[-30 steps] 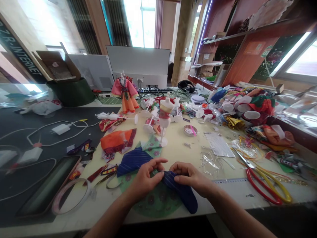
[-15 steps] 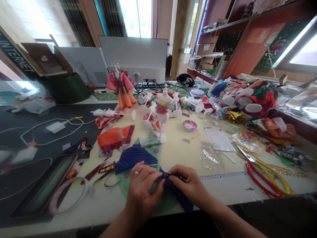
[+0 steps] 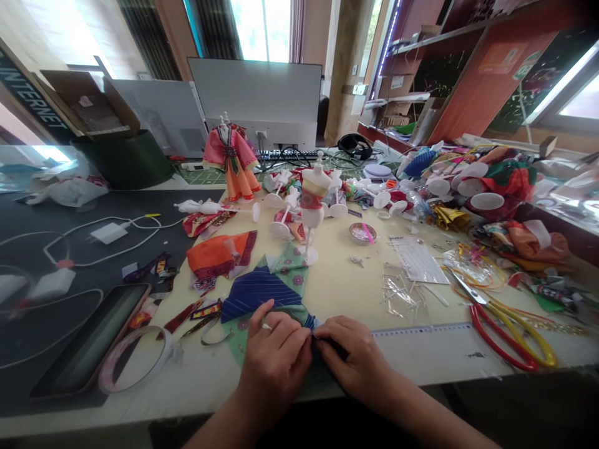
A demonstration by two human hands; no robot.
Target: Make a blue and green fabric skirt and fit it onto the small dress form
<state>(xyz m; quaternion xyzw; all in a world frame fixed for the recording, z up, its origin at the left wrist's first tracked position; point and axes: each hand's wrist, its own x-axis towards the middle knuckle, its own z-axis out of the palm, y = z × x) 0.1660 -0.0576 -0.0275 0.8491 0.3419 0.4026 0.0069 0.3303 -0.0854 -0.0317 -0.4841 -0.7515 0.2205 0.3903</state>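
Observation:
Near the table's front edge, my left hand (image 3: 278, 354) and my right hand (image 3: 356, 352) meet fingertip to fingertip. Both pinch a dark blue cloth (image 3: 309, 321), mostly hidden by the fingers. A ring sits on one left finger. Under and behind my left hand lies green flowered fabric (image 3: 291, 274), with a navy striped piece (image 3: 255, 290) on top of it. Just beyond stands a small white dress-form mannequin (image 3: 312, 215) wrapped in a red and cream band, its round base touching the green fabric.
Red-and-yellow-handled scissors (image 3: 510, 333) and a clear ruler (image 3: 421, 332) lie to the right. A small bowl (image 3: 362, 234) is behind. On the left are orange cloth (image 3: 219, 255), a tape roll (image 3: 135, 360) and a tablet (image 3: 93, 340). A dressed mannequin (image 3: 233, 159) stands before a monitor (image 3: 257, 100).
My hands have drawn closer together, their fingertips now meeting on the dark blue cloth, and less of it shows below my right hand. The view has shifted slightly.

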